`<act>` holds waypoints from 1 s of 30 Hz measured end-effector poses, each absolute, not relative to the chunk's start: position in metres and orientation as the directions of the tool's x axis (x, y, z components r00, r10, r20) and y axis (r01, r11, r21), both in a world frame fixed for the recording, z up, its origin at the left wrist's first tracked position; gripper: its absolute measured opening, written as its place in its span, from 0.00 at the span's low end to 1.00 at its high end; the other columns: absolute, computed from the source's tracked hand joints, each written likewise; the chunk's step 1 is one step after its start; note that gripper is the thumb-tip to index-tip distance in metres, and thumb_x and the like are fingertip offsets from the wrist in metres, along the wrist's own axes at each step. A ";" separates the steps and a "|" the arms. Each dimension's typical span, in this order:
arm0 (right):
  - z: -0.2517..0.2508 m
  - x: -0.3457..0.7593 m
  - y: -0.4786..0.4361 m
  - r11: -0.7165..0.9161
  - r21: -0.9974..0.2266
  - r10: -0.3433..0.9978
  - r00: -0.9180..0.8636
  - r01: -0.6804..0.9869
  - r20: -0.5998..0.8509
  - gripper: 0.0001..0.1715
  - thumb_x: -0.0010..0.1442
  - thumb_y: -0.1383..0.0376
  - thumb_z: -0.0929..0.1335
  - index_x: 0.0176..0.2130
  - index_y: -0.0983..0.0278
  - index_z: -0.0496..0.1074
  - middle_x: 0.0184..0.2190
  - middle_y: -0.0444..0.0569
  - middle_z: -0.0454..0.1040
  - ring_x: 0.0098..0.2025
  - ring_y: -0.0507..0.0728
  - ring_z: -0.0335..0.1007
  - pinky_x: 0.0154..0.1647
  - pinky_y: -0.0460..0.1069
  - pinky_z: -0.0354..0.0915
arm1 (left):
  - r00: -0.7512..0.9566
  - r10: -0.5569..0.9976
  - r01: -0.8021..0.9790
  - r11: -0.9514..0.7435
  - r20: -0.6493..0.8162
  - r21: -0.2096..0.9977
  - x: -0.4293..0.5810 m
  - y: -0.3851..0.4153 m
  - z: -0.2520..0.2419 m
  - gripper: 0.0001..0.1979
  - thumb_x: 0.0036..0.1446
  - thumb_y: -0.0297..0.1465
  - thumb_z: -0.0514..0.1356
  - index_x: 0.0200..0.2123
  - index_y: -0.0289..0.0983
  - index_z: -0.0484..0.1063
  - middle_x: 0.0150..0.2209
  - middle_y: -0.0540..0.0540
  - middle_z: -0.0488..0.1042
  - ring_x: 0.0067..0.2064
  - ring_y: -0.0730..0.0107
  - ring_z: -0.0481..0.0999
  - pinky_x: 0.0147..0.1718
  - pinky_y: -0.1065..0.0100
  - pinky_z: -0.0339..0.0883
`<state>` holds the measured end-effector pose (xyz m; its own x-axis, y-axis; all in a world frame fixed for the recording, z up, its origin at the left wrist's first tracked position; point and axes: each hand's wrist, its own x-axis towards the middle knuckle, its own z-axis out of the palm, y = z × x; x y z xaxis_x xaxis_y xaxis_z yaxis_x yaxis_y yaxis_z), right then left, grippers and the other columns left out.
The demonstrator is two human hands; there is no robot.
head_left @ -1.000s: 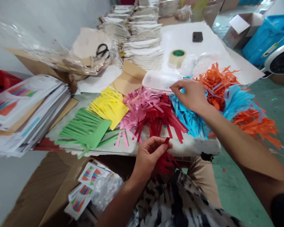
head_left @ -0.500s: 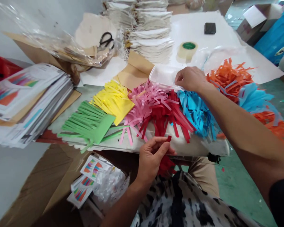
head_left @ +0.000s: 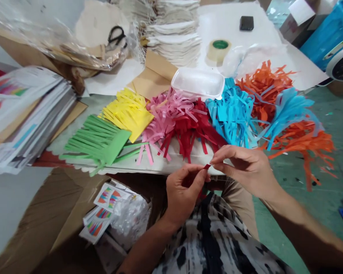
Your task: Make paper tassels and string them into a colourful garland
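Note:
My left hand (head_left: 184,192) pinches a red paper tassel (head_left: 207,166) by its narrow top, just in front of the table edge; most of its strands are hidden behind the hand. The thumb and forefinger of my right hand (head_left: 242,169) are closed at that red tip. Whatever they hold, if anything, is too small to make out. Beyond the hands lie fringed paper bunches: green (head_left: 97,142), yellow (head_left: 127,114), pink (head_left: 170,112), red (head_left: 193,131) and blue (head_left: 231,110). A shallow clear plastic tray (head_left: 198,82) stands behind the pink and red ones.
Orange fringe (head_left: 311,139) overhangs the table's right end. At the back are a tape roll (head_left: 219,51), a black block (head_left: 246,23), scissors (head_left: 116,36) and white stacks (head_left: 174,47). Printed sheets (head_left: 25,110) pile up at left. Below sits a cardboard box (head_left: 71,213) with printed cards.
My right hand has come back from the plastic tray to the tip of the red tassel. My left hand keeps its hold on the tassel. The view has shifted slightly.

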<state>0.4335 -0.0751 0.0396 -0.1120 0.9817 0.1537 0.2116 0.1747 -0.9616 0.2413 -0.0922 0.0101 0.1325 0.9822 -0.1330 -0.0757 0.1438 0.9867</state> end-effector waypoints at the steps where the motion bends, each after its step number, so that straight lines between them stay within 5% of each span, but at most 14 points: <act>1: 0.038 0.434 -0.078 0.178 -0.963 0.981 -0.108 0.202 0.158 0.02 0.64 0.65 0.77 0.39 0.57 0.82 0.35 0.44 0.82 0.37 0.54 0.79 0.37 0.48 0.74 | 0.138 0.983 -0.058 0.132 -0.123 0.990 0.242 -0.094 0.011 0.10 0.66 0.39 0.67 0.39 0.38 0.83 0.31 0.48 0.84 0.32 0.70 0.83 0.34 0.72 0.76; 12: 0.037 0.441 -0.098 0.238 -0.930 0.971 -0.065 0.280 0.229 0.03 0.65 0.66 0.76 0.39 0.57 0.82 0.36 0.44 0.82 0.38 0.55 0.79 0.39 0.49 0.74 | 0.134 0.990 0.029 0.045 -0.048 0.999 0.247 -0.109 0.011 0.08 0.65 0.37 0.68 0.39 0.39 0.84 0.32 0.48 0.84 0.32 0.71 0.83 0.34 0.73 0.76; 30: 0.025 0.446 -0.109 0.231 -0.965 0.963 -0.170 0.124 0.209 0.10 0.65 0.71 0.74 0.42 0.56 0.80 0.37 0.44 0.80 0.39 0.55 0.76 0.41 0.51 0.70 | 0.255 0.939 0.123 -0.270 0.232 0.955 0.244 -0.103 0.016 0.02 0.62 0.26 0.68 0.37 0.37 0.82 0.32 0.51 0.83 0.31 0.76 0.80 0.33 0.77 0.72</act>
<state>0.4464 -0.1095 0.0252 -0.1703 0.9630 0.2091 0.1242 0.2315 -0.9649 0.2439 -0.1035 0.0156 0.2551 0.9387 0.2320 0.1232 -0.2695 0.9551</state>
